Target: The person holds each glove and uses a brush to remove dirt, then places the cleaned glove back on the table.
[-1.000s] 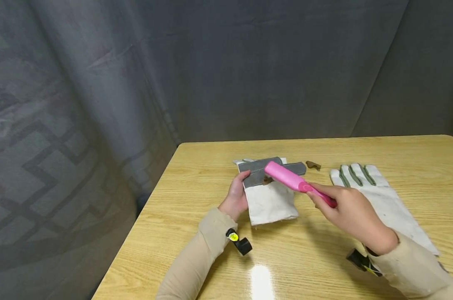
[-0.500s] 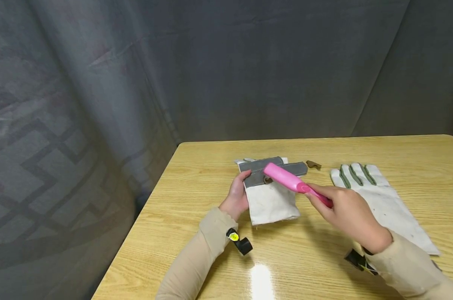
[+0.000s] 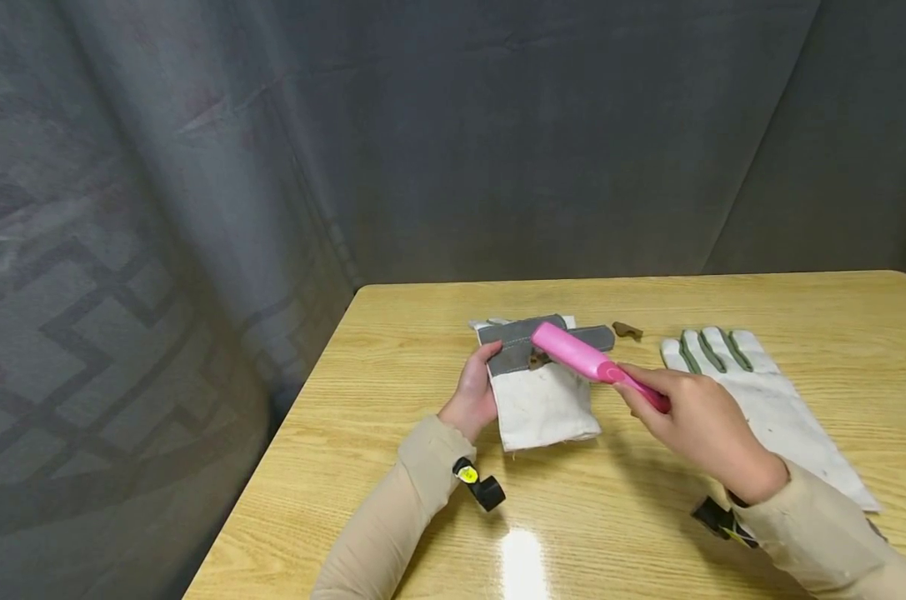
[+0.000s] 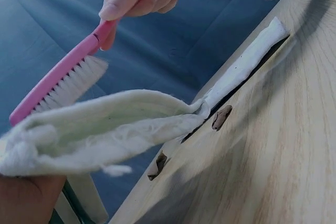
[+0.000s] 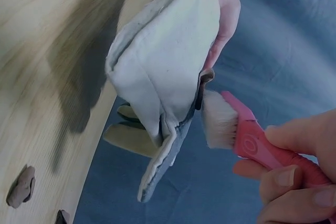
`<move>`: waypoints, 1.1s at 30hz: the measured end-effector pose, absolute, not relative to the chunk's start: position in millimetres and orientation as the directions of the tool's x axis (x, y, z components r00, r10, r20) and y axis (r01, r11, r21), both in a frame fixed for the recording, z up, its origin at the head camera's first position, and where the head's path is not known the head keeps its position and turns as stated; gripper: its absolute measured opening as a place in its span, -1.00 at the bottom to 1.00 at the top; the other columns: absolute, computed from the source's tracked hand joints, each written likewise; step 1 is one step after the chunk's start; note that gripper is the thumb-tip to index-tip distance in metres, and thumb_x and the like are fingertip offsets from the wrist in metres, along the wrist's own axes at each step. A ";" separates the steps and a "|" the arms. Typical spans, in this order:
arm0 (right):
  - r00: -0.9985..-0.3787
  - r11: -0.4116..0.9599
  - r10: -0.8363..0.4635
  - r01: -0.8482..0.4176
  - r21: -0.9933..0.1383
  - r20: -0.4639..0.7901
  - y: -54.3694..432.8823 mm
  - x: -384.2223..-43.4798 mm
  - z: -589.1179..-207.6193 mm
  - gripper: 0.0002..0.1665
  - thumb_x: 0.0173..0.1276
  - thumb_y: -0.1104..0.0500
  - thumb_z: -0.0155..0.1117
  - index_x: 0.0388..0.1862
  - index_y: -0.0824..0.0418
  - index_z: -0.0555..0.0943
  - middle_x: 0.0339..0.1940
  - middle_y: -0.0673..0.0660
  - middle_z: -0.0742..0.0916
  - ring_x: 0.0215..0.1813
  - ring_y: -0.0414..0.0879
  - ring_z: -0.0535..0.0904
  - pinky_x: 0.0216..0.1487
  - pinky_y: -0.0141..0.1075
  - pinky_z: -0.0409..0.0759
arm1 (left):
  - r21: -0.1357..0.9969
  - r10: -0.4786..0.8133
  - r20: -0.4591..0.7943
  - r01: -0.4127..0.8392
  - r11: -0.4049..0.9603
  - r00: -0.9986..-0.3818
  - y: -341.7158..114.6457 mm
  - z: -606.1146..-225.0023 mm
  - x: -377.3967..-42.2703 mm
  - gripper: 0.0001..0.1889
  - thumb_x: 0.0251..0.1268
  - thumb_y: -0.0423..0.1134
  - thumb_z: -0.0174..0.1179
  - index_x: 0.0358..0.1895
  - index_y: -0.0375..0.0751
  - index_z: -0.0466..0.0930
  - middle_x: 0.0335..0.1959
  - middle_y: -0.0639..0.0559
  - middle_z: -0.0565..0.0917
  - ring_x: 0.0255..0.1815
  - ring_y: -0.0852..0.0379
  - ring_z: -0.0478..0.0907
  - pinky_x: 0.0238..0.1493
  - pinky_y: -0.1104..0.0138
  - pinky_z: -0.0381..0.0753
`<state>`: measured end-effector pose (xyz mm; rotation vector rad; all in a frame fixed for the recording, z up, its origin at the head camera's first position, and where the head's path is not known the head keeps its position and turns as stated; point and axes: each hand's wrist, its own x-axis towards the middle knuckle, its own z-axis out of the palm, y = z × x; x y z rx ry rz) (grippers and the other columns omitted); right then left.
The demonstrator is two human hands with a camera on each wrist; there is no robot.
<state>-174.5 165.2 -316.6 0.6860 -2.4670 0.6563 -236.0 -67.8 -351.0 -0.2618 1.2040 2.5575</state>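
Observation:
My left hand [image 3: 473, 392] holds a white and grey work glove [image 3: 546, 412] above the table, thumb on its grey face and the other fingers behind. A small brown crumpled bit [image 3: 537, 359] lies on that face near the grey-white seam. With my right hand [image 3: 703, 429] I grip the handle of a pink brush [image 3: 573, 352], angled over the glove. In the right wrist view, the white bristles [image 5: 219, 121] face the glove, right beside the brown bit [image 5: 206, 77]. The left wrist view looks into the glove's fluffy cuff [image 4: 105, 135].
A second white glove [image 3: 783, 417] with green between its fingers lies flat on the wooden table [image 3: 392, 358] at the right. Another brown crumpled piece [image 3: 628, 331] rests behind, between the gloves. Grey curtains [image 3: 535, 150] hang beyond the table.
The brush dipped slightly toward the left, then came back to the right and up. The brown bit on the glove shifted a little under it. My left hand stays nearly still.

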 end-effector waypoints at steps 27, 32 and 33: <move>-0.731 0.751 -0.357 -0.595 -0.287 0.581 158.7 -169.7 -318.4 -0.67 0.13 0.13 0.36 -0.09 0.15 0.70 -0.77 -0.16 0.21 -0.64 -0.40 -0.01 -0.64 -0.51 0.02 | 0.728 0.190 -0.262 -0.323 -0.605 -0.946 -69.9 -351.8 -237.2 -0.44 0.41 -0.16 -0.36 0.44 -0.23 -0.04 0.45 -0.21 0.14 0.47 -0.09 0.09 0.50 0.14 0.08; -0.754 0.768 -0.348 -0.570 -0.292 0.557 160.6 -170.3 -316.6 -0.66 0.16 0.10 0.34 -0.07 0.16 0.69 -0.77 -0.15 0.20 -0.64 -0.39 -0.02 -0.65 -0.51 0.00 | 0.725 0.186 -0.254 -0.314 -0.613 -0.949 -69.9 -351.4 -237.7 -0.44 0.42 -0.17 -0.36 0.45 -0.24 -0.07 0.45 -0.23 0.13 0.47 -0.10 0.09 0.51 0.14 0.08; -0.756 0.770 -0.348 -0.568 -0.291 0.555 161.1 -170.5 -316.4 -0.66 0.17 0.10 0.34 -0.07 0.16 0.69 -0.77 -0.15 0.20 -0.64 -0.39 -0.03 -0.65 -0.51 -0.01 | 0.722 0.186 -0.254 -0.314 -0.616 -0.949 -69.9 -351.3 -237.7 -0.44 0.42 -0.17 -0.35 0.44 -0.24 -0.06 0.45 -0.22 0.13 0.47 -0.10 0.09 0.51 0.14 0.08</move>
